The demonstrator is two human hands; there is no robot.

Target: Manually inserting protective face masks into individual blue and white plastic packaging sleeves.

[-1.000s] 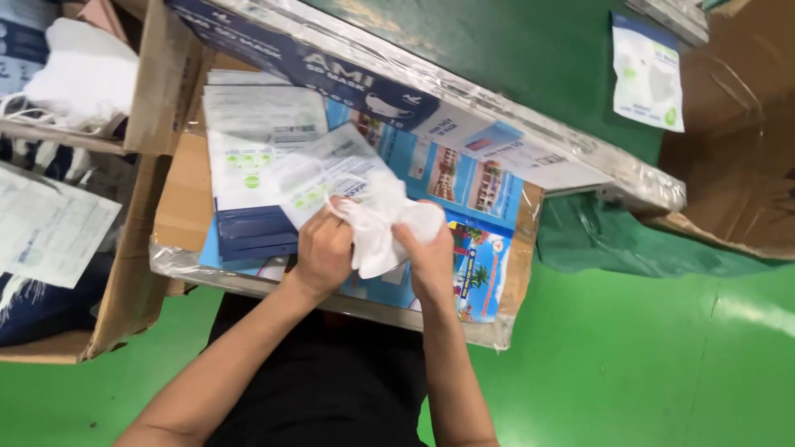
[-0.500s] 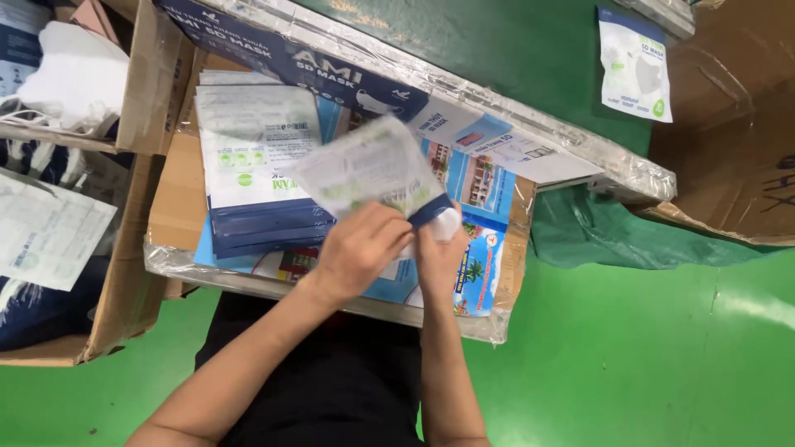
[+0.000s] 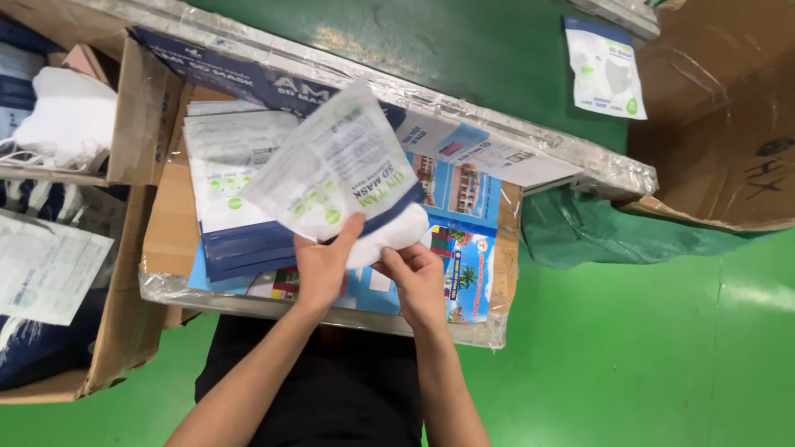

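Two hands closed: left hand [image 3: 325,263] grips light, flimsy pouch [image 3: 335,170]; soft white mask [image 3: 389,240] pinched by right hand [image 3: 418,277].

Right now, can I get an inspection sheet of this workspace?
Surface: cardboard tray wrapped in clear film, lined with colourful printed sheets.
Job's things: white and blue pouch, tilted, with a white mask sticking out of its open end.
Clutter: stack of pouches in the tray; lone pouch on the floor.
Grippers: left hand grips the pouch; right hand pinches the mask.
Cables: nothing seen.
Surroundings: green floor, open carton at right, box of white masks at left.
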